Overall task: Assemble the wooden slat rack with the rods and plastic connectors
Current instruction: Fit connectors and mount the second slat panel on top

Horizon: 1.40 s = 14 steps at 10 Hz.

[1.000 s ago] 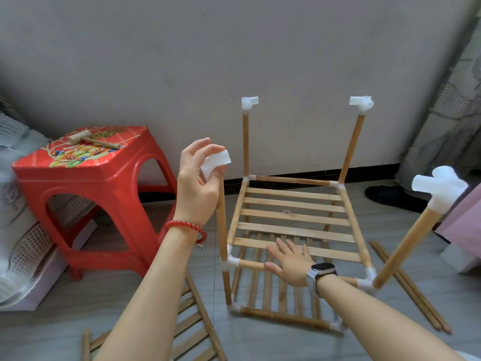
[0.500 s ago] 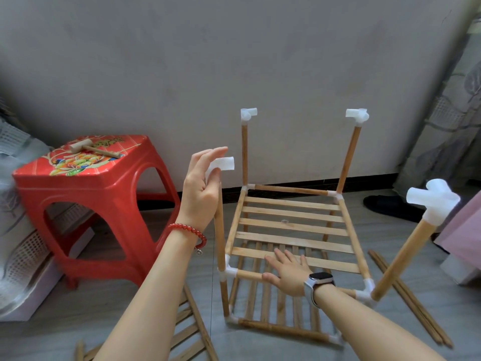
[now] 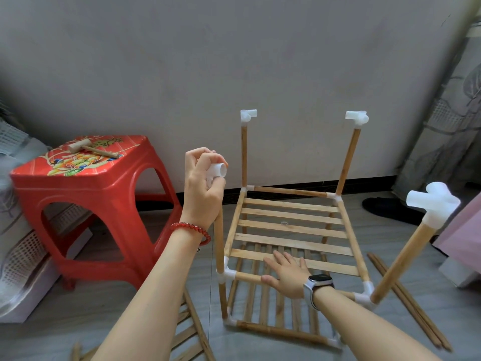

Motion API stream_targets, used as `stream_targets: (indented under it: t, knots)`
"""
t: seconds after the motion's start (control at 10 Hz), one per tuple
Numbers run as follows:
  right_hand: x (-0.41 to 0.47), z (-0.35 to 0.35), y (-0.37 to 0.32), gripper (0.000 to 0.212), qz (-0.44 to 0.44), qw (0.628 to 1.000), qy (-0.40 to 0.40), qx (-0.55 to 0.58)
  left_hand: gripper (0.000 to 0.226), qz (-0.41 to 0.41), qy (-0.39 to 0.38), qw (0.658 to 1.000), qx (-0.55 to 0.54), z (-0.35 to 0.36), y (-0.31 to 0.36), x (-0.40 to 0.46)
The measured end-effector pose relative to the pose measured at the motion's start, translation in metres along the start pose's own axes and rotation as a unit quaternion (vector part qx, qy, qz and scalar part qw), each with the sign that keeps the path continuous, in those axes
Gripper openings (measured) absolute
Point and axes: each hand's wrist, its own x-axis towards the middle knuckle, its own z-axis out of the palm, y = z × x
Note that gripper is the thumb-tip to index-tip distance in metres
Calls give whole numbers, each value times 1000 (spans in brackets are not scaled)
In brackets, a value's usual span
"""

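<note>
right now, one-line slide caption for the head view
Left hand grips a white connector atop the front-left rod; right hand steadies the rack.

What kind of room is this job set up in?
Probably a room in a home, with the work done on the floor: a red plastic stool, a patterned curtain and a plain wall.

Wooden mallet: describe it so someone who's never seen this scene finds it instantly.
Start at the red plastic stool on the left, beside the half-built rack. On its flower-printed seat, toward the back edge, lies the wooden mallet, on its side, handle toward the rack. It is the only thing on the stool, and its blocky head sets it apart from the plain loose rods on the floor.
</note>
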Motion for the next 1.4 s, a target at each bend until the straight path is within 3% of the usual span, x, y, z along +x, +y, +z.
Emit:
stream_targets:
  t: [0.2,0.3,0.5,0.9,1.1,1.2,1.3,1.4]
  knots:
    - [-1,-1,-1,59,0,1000,-1,3,19,79,24,996,44,5,-11,2]
    - [0,-1,-1,59,2,1000,-3,5,30,96,32,993,53,5,-12,3]
    - [-1,-2,-1,59,0,1000,-6,7,63,48,40,998,17,4,-6,4]
    - [-2,-3,-4,60,7,1000,-9,-2,8,-63,6,997,-50,6,10,7]
    - [-2,-8,-3,60,5,1000,-19,2,32,-69,11,992,-105,-7,5,4]
    - [-5,-16,-6,57,9,1000,-20,20,33,-70,43,986,-144,-13,2,5]
    - [-9,-40,-25,43,-31,984,53,169,34,-70,42,990,-116,-15,0,1]
    - [-18,-87,-53,33,-71,903,176,384,40,-68,19,993,-91,-19,-5,-2]
